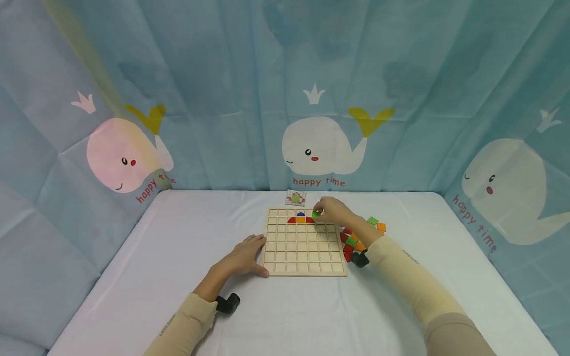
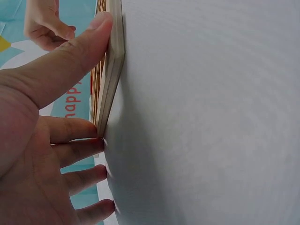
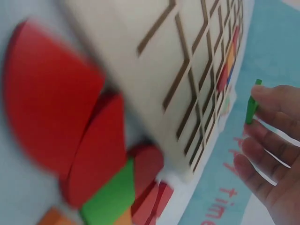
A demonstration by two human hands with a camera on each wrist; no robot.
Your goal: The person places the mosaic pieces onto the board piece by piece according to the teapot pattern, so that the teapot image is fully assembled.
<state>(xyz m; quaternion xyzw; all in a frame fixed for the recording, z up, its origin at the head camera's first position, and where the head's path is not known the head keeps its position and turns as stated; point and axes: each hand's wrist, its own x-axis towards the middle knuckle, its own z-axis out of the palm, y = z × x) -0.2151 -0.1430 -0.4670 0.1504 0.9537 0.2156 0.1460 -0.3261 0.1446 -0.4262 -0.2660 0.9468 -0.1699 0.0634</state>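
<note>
A wooden grid board (image 1: 297,246) lies on the white table. My left hand (image 1: 244,254) rests at its left side; in the left wrist view the straight thumb (image 2: 77,58) touches the board's edge and the fingers are spread along it. Over the board's far right part, my right hand (image 1: 335,210) pinches a small green square tile (image 3: 252,104) between thumb and fingers, above the surface. In the far rows sit a blue half-round piece (image 1: 301,214), an orange square (image 1: 301,220) below it, and red curved pieces (image 1: 292,220) on both sides of the orange.
Right of the board lies a loose pile of red, green and orange pieces (image 1: 351,242), partly under the right forearm. A small picture card (image 1: 296,198) lies beyond the far edge. Blue curtains (image 1: 213,148) with printed whales surround the table.
</note>
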